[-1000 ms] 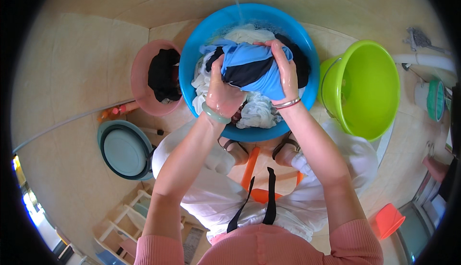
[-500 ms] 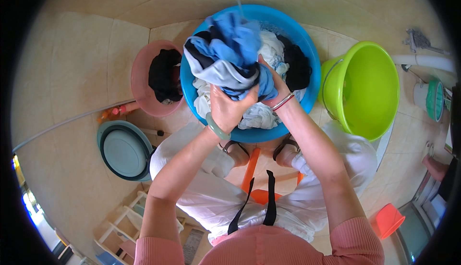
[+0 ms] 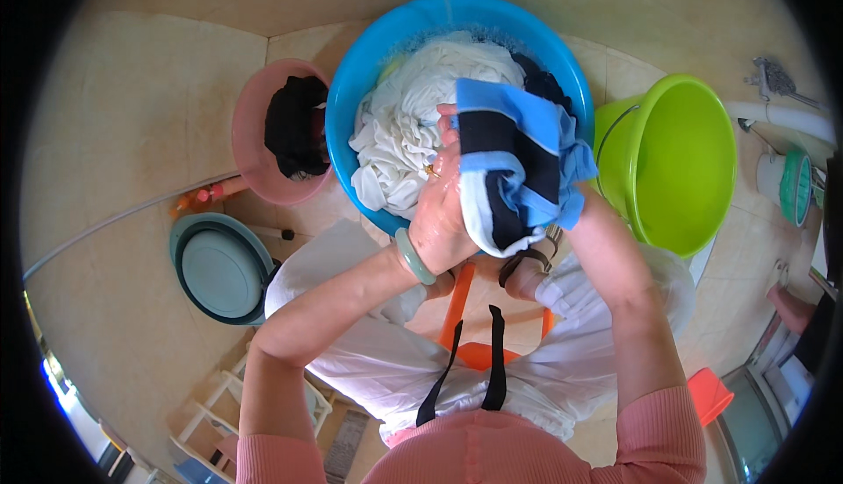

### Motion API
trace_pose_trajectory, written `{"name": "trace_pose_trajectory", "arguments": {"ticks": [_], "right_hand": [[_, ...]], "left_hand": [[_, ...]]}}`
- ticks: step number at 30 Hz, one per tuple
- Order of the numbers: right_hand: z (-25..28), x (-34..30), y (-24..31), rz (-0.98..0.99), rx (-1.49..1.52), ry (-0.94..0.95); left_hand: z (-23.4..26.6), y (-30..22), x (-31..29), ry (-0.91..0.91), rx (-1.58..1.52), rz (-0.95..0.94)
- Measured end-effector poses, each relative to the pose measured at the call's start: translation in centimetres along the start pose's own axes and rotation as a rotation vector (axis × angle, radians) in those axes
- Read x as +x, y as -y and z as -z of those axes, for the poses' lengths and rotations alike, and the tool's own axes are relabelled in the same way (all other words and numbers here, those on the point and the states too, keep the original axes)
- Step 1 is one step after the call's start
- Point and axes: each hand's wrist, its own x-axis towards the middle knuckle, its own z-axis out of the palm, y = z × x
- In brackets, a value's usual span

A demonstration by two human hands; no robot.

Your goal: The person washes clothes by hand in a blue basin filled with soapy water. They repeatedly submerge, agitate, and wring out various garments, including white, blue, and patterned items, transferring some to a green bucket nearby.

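Observation:
A blue, black and white striped garment [image 3: 514, 150], wet and bunched, is held up over the right front of a large blue basin [image 3: 347, 63]. My left hand [image 3: 442, 221], wearing a green bangle, grips the garment's left edge, with some fingertips showing beyond it. The cloth drapes over my right hand [image 3: 580, 210], hiding its fingers; only the part near the wrist shows. White laundry [image 3: 395, 142] lies heaped in the basin, with a dark cloth [image 3: 543, 80] at its right. From above, a thin stream of water [image 3: 446, 1] falls into foamy water at the back.
A pink basin [image 3: 250, 137] with black clothing [image 3: 294, 124] stands left of the blue one. A lime-green bucket [image 3: 685, 168] stands close on the right. Left of my knee is a grey-green basin [image 3: 221, 280]. An orange stool [image 3: 474, 357] shows between my legs. Walls rise behind and left.
The garment came down from the basin's back left to its front right, spreading so its stripes show. My right hand went under the cloth. The white laundry is now uncovered.

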Motion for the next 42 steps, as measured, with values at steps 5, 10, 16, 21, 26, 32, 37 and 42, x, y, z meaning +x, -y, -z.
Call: {"name": "trace_pose_trajectory", "arguments": {"ticks": [5, 10, 16, 21, 26, 32, 37, 42], "right_hand": [[0.0, 3.6, -3.7, -0.619, 0.423, 0.258], [-0.4, 5.0, -3.6, -0.741, 0.238, 0.306], [-1.3, 3.5, -6.9, -0.639, 0.295, 0.113], [1.2, 2.1, -7.4, -0.276, 0.153, 0.056], [2.2, 3.8, -6.9, -0.813, -0.021, 0.1], [7.2, 3.8, -2.0, -0.904, 0.138, 0.319], [11.0, 3.3, 0.1, -0.609, -0.138, 0.385], [12.3, -1.4, 1.1, -0.35, 0.504, -0.046]], "left_hand": [[-0.9, 0.5, -0.9, -0.011, -0.033, -0.227], [-1.8, 1.1, -1.9, -0.004, 0.019, -0.296], [-2.0, 3.5, -2.5, 0.006, 0.056, -0.252], [-2.2, 2.2, -0.9, -0.211, -0.169, 0.351], [-1.8, 2.8, -0.4, -0.505, -0.736, 0.614], [-1.3, 4.5, -0.9, -0.304, -1.381, 1.224], [-2.1, 1.7, 1.9, -0.134, -1.236, 1.123], [-1.6, -3.0, 6.2, -0.171, -0.974, 0.751]]}}
